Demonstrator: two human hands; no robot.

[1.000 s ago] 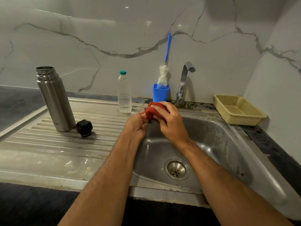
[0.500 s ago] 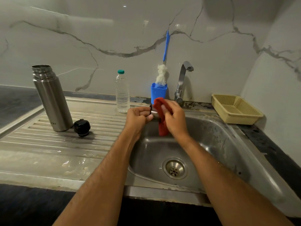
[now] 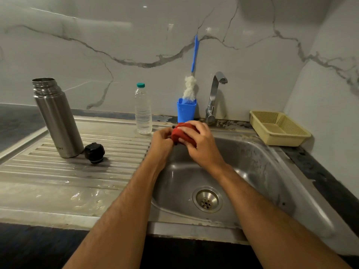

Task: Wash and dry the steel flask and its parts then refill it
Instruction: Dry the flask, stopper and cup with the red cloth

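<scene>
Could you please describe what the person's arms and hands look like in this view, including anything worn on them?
Both forearms are bare up to the bottom edge of the frame: no sleeves show. The left hand and the right hand wear no gloves, and no watch, bracelet or ring is visible on the parts in view. Fine hair covers both forearms. No markings are visible.

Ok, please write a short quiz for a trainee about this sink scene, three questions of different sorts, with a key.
1. True or false: the tall steel flask stands upright and uncapped on the ribbed draining board.
2. What does the right hand press against the left hand? A) a yellow sponge B) a red cloth C) a white towel
3. Fill in: the round black stopper lies beside the ____.

Key: 1 true; 2 B; 3 flask.
</scene>
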